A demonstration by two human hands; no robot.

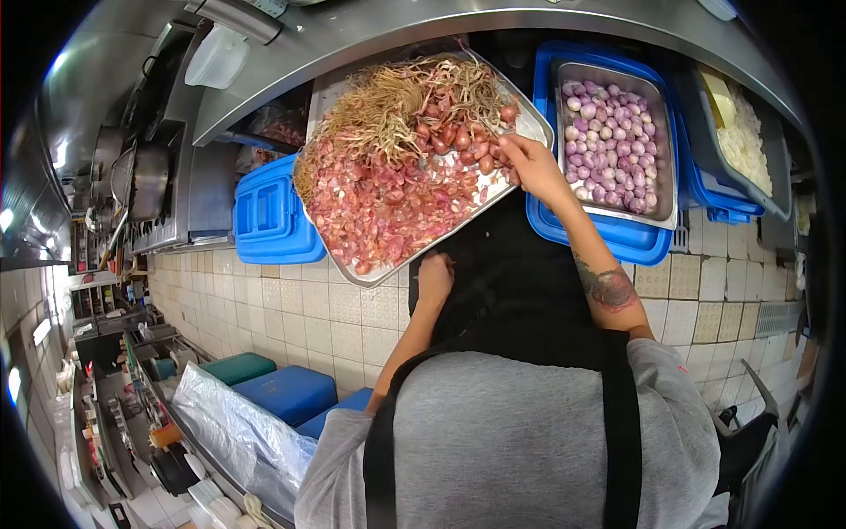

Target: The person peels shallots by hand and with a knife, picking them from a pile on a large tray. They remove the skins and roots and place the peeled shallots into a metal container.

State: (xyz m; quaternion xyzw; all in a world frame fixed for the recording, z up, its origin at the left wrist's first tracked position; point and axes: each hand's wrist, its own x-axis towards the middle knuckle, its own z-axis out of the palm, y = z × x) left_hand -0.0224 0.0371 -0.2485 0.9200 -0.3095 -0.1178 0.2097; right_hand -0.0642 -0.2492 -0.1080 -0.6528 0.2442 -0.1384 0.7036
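Observation:
A metal tray (520,97) holds loose reddish skins (379,207), dry stalks with roots (383,101) and unpeeled shallots (458,137). My right hand (536,169) reaches over the tray's right side, its thumb and forefinger closed at a shallot among the others there. Down by the tray's near edge, against the black apron (493,273), is my left hand (435,277). Its fingers are curled, and whatever they may hold is hidden. Peeled purple-white shallots (608,145) fill a steel pan to the right.
Beneath the pan sits a blue lid (548,220); another blue lid (275,212) lies left of the tray. A grey tub (753,176) with white pieces stands far right. Above runs a steel counter edge (423,35). Blue boxes (286,392) stand behind on the left.

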